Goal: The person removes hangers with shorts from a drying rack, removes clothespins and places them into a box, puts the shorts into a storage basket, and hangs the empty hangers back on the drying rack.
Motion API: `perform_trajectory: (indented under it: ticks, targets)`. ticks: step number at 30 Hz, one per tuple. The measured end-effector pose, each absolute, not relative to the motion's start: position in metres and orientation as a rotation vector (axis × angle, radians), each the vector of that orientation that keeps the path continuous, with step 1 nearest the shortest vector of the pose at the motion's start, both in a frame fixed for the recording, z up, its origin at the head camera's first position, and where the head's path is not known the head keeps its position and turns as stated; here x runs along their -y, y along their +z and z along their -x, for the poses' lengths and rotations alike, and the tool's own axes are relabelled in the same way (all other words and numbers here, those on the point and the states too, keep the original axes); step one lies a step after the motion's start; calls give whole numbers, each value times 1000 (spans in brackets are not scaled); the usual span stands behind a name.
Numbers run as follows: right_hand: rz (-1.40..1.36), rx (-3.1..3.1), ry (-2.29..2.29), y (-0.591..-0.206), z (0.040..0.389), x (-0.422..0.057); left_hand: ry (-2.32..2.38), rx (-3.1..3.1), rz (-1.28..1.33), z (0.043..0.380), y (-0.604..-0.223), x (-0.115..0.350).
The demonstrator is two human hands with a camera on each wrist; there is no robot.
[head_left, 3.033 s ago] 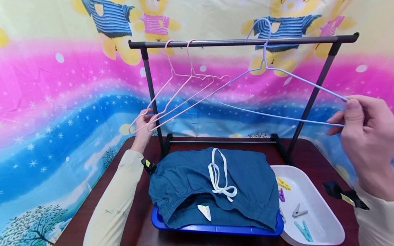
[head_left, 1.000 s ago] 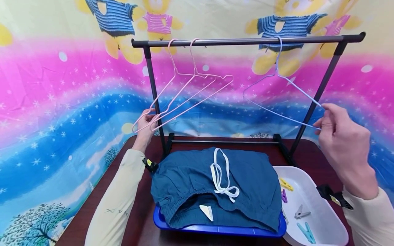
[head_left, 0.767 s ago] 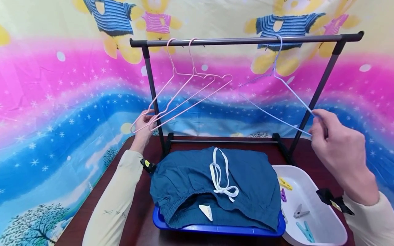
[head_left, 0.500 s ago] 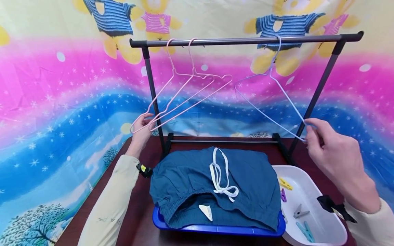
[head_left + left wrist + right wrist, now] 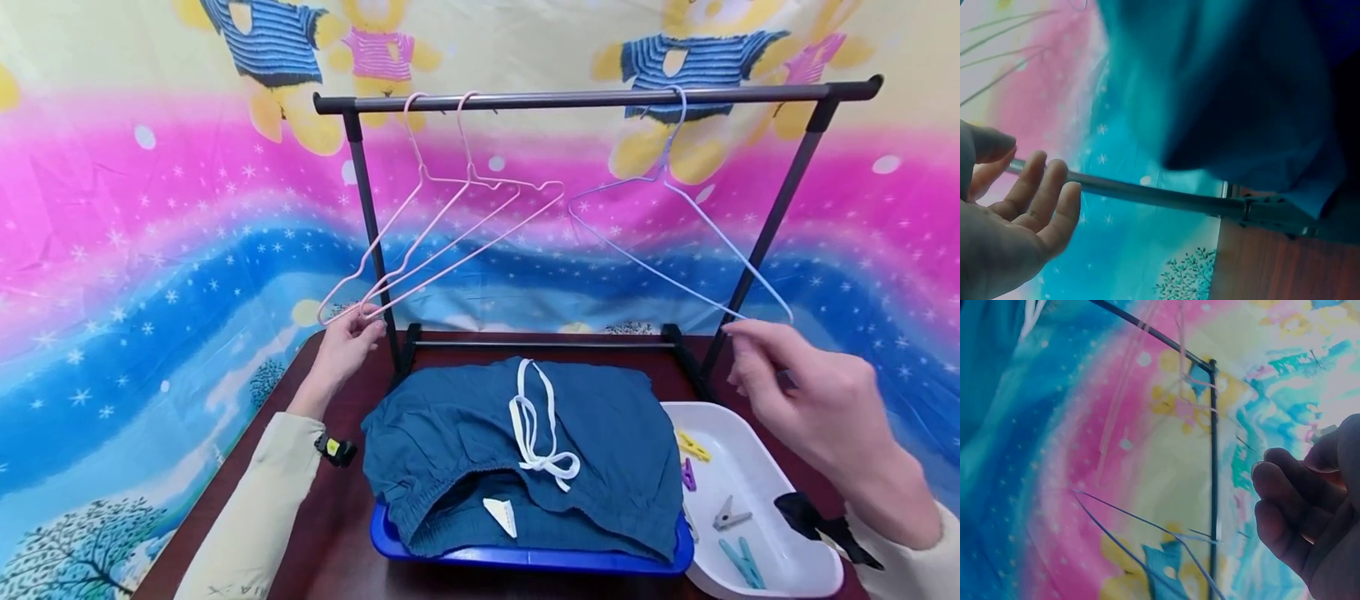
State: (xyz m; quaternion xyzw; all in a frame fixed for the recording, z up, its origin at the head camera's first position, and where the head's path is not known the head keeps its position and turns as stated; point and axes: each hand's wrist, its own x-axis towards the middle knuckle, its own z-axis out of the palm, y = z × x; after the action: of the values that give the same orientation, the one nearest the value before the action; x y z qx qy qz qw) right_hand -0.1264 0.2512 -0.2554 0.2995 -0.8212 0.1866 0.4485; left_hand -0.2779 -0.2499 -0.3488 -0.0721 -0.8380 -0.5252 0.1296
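Two pink hangers [image 5: 442, 212] hang by their hooks near the left end of the black rack bar [image 5: 555, 101]. My left hand [image 5: 341, 354] is just below their lower corners, its fingers loosely bent around nothing. Toward the right end hangs a light-blue hanger [image 5: 723, 237]. Close beneath its lower bar is my right hand [image 5: 817, 400], the fingers loosely curled with nothing in them in the right wrist view. Between the hands, dark teal drawstring pants [image 5: 465, 425] with a white cord [image 5: 528, 433] lie folded in a blue basket [image 5: 540, 560].
A white tray [image 5: 787, 500] at the right holds several clothespins, among them a grey clothespin [image 5: 729, 515] and a teal clothespin [image 5: 741, 562]. The rack stands on a dark red-brown table [image 5: 337, 533]. Behind it hangs a printed bear curtain [image 5: 187, 208].
My right hand hooked the light-blue hanger over the bar, slid down its side and let go. My left hand has dropped from the pink hangers' corners to just beneath them.
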Motion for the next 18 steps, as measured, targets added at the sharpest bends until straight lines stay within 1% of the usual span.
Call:
perform_trajectory:
  ticks: [5, 12, 18]
  targets:
    - [-838, 2126, 490, -268, 147, -245, -1454, 2536, 330, 261, -353, 244]
    - [-799, 2411, 467, -292, 177, -239, -1378, 2587, 430, 241, -354, 236]
    - [-771, 2581, 463, -301, 200, -237, -1344, 2630, 458, 234, -353, 230]
